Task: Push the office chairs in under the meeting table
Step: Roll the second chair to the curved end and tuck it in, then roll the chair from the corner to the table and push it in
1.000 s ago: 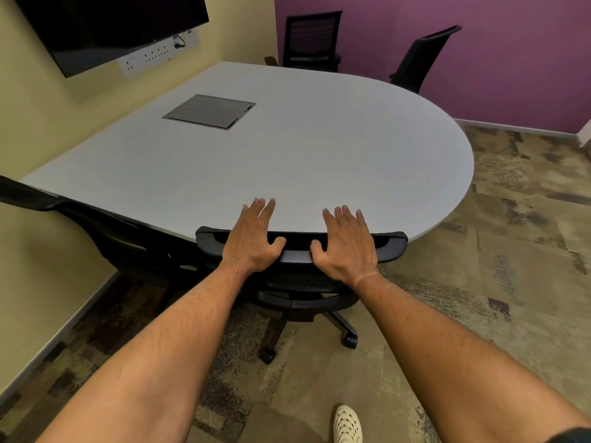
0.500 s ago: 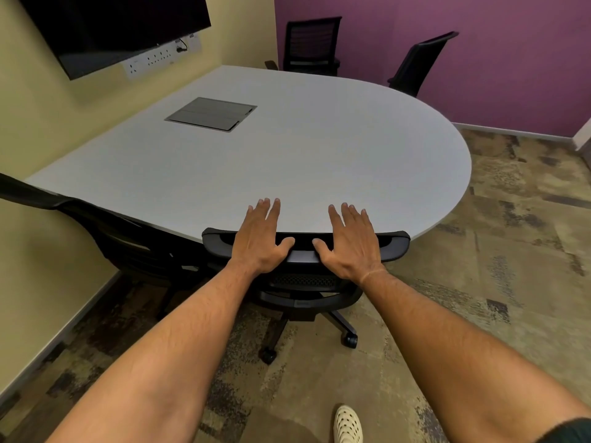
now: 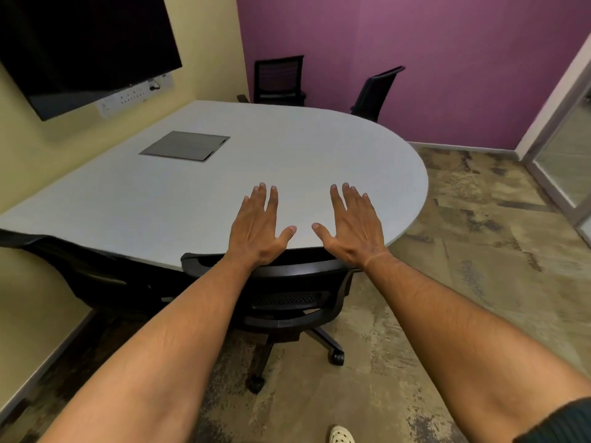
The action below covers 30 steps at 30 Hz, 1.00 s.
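A black office chair [image 3: 287, 292] stands right in front of me, its backrest top close against the near edge of the grey meeting table [image 3: 198, 193]. My left hand [image 3: 259, 228] and my right hand [image 3: 351, 228] are held flat with fingers spread above the backrest top, reaching over the table edge, and neither grips anything. A second black chair [image 3: 80, 273] sits tucked at the table's left near side. Two more black chairs stand at the far end: one [image 3: 278, 78] facing me and one [image 3: 377, 91] angled to the right.
A dark screen [image 3: 80, 49] and a socket strip hang on the yellow wall at left. A grey cable hatch [image 3: 185, 145] is set into the tabletop. Patterned carpet spreads to the right toward a glass partition [image 3: 569, 155]. My white shoe [image 3: 340, 435] shows at the bottom.
Both hands have lifted off the chair's backrest top and opened flat over the table edge. The chair has rolled forward, closer under the table.
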Available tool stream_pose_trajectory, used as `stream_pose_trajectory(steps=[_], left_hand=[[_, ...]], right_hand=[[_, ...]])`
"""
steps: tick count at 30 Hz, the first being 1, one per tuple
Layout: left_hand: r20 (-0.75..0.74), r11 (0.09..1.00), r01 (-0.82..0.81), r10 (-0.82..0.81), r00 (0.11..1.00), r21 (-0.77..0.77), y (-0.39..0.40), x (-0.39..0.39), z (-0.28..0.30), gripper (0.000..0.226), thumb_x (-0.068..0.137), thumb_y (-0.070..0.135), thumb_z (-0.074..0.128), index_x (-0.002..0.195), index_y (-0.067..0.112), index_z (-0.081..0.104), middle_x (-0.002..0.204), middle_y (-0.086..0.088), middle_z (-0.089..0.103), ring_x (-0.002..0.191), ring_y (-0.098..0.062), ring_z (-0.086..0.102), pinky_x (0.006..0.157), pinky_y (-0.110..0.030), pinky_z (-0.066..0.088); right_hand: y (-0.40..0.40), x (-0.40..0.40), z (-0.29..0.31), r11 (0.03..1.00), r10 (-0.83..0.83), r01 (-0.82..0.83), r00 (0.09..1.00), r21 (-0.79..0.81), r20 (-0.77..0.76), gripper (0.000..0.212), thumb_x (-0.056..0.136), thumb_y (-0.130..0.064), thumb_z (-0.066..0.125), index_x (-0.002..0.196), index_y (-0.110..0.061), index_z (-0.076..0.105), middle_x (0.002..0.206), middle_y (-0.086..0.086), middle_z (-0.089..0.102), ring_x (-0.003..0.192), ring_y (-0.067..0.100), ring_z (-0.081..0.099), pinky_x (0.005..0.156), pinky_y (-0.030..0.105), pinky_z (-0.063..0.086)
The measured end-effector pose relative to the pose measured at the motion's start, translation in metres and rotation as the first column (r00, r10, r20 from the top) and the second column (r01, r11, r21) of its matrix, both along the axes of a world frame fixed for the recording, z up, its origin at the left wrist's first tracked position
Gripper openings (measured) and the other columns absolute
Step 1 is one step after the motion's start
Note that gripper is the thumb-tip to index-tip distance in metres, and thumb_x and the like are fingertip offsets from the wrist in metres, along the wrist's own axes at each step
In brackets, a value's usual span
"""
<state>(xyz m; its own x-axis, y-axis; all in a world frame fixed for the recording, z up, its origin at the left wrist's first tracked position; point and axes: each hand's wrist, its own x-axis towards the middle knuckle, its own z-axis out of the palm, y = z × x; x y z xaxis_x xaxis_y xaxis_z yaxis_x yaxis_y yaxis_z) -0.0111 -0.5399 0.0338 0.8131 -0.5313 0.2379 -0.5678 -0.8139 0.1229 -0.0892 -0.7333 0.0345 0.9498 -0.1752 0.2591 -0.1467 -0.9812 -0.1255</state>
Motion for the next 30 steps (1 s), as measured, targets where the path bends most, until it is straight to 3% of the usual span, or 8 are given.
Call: stream_pose_trajectory(steps=[14, 22, 30], left_hand=[[0.106, 0.986, 0.166, -0.169, 0.980, 0.034, -0.177, 0.012, 0.043, 0.086, 0.094, 0.063, 0.027, 0.154, 0.015, -0.009, 0.162, -0.014, -0.011, 0.150, -0.026, -0.010, 0.122, -0.042, -0.003], [0.128, 0.974, 0.221, -0.226, 0.966, 0.049, -0.360, 0.036, 0.044, 0.091, 0.084, 0.070, 0.015, 0.155, 0.018, -0.007, 0.163, -0.012, -0.008, 0.150, -0.028, -0.008, 0.119, -0.041, -0.005], [0.172, 0.962, 0.273, -0.269, 0.948, 0.001, -0.514, 0.067, 0.062, 0.092, 0.083, 0.070, 0.018, 0.155, 0.016, -0.004, 0.163, -0.012, -0.005, 0.150, -0.028, -0.006, 0.115, -0.036, -0.009]], right_hand=[[-0.169, -0.030, 0.045, 0.965, -0.233, 0.245, 0.964, -0.091, 0.127, 0.089, 0.087, -0.066, 0.022, 0.154, -0.009, 0.008, 0.160, 0.021, 0.015, 0.148, 0.035, 0.014, 0.119, 0.049, 0.006], [-0.335, -0.015, 0.044, 0.950, -0.296, 0.307, 0.942, -0.052, 0.161, 0.090, 0.087, -0.066, 0.026, 0.154, -0.008, 0.009, 0.160, 0.021, 0.014, 0.148, 0.034, 0.013, 0.121, 0.050, 0.009], [-0.480, 0.005, 0.057, 0.944, -0.314, 0.329, 0.927, -0.039, 0.206, 0.090, 0.087, -0.064, 0.030, 0.154, -0.008, 0.008, 0.160, 0.022, 0.013, 0.148, 0.033, 0.010, 0.120, 0.048, 0.007]])
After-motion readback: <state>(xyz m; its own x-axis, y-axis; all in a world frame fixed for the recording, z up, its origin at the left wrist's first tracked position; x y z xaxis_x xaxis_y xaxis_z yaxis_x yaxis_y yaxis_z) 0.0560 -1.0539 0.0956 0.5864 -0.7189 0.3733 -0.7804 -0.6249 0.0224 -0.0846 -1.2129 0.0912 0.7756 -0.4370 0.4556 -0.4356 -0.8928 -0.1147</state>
